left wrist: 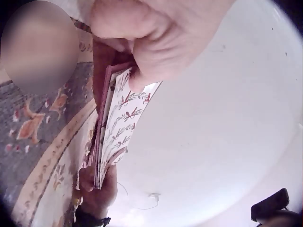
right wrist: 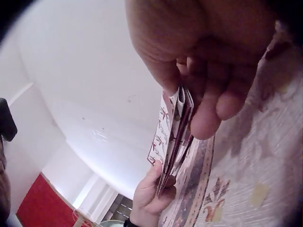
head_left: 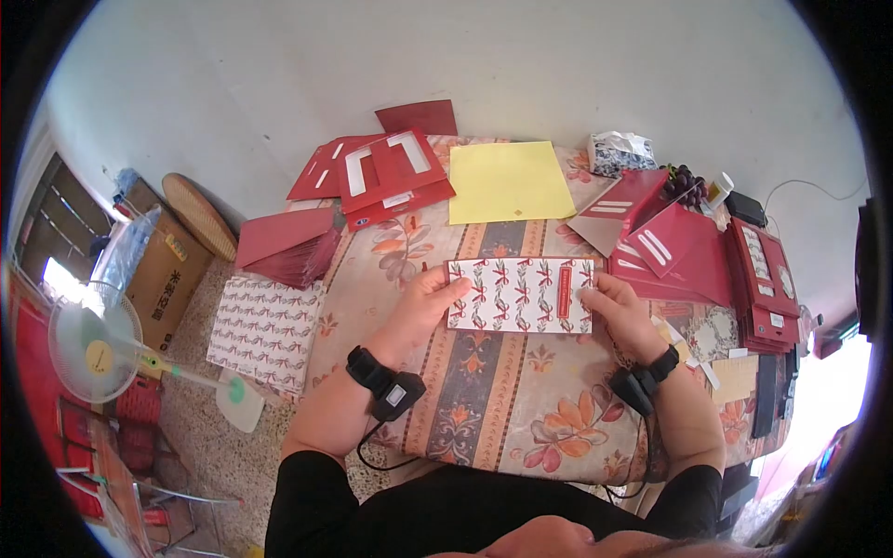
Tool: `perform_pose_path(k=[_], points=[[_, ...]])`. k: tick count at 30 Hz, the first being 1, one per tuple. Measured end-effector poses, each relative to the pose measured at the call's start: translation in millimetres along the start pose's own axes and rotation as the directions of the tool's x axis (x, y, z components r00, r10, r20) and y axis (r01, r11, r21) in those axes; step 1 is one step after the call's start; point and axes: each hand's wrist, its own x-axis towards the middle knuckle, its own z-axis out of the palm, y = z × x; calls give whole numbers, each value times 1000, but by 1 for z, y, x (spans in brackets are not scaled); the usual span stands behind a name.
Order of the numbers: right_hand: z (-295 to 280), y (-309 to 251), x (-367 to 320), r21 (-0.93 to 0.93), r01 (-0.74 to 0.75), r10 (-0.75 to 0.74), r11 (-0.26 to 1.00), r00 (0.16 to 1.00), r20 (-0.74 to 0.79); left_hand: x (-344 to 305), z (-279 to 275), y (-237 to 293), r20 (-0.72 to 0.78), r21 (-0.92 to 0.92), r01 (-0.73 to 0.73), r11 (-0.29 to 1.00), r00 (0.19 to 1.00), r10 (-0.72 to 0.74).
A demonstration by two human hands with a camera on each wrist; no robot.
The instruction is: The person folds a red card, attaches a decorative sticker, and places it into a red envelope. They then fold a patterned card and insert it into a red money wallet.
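Note:
A long white folded card (head_left: 521,312) with a printed pattern of ribbons and green sprigs is held over the flowered tablecloth (head_left: 549,423). A narrow red label (head_left: 565,293) runs down its right part. My left hand (head_left: 433,302) pinches the left end, thumb on the patterned face. At the other end, the right hand (head_left: 619,312) grips the edge the same way. In the left wrist view, dark red layers (left wrist: 100,125) show behind the patterned face. From the right wrist view, the end shows several folded layers (right wrist: 182,106), with the right thumb on the face and the fingers behind.
Beyond the card lies a yellow sheet (head_left: 512,181). Red cut-out cards (head_left: 395,172) and stacked dark red envelopes (head_left: 284,237) lie left, above patterned paper (head_left: 265,325). More red envelopes (head_left: 684,260), a tissue pack (head_left: 620,152) and grapes (head_left: 684,184) are right. A fan (head_left: 98,349) stands left.

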Motion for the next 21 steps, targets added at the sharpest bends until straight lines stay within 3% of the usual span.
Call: perform_pose_path(k=[4,7,14,16,19,21], points=[[2,-4,-3,-12,14,-14,1000,1000,21,1,-2,-2,-27,66,-32,997,999,34],[-1,-3,-1,-123,19,-12,992,998,57,-2,2,4,-4,101,-52,994,999,53],[-1,-5,-1,-172,21,-20,985,1000,9,-2,0,6,-7,159,-26,987,1000,28],[0,-6,-3,-214,12,-17,977,1000,-21,-1,0,4,-36,-52,115,992,992,-117],[-1,-6,-4,-235,14,-25,972,999,-45,0,5,7,5,-181,129,975,991,-130],[-3,-4,-2,-204,44,-51,978,998,-28,-2,7,12,59,-126,153,980,987,-146]])
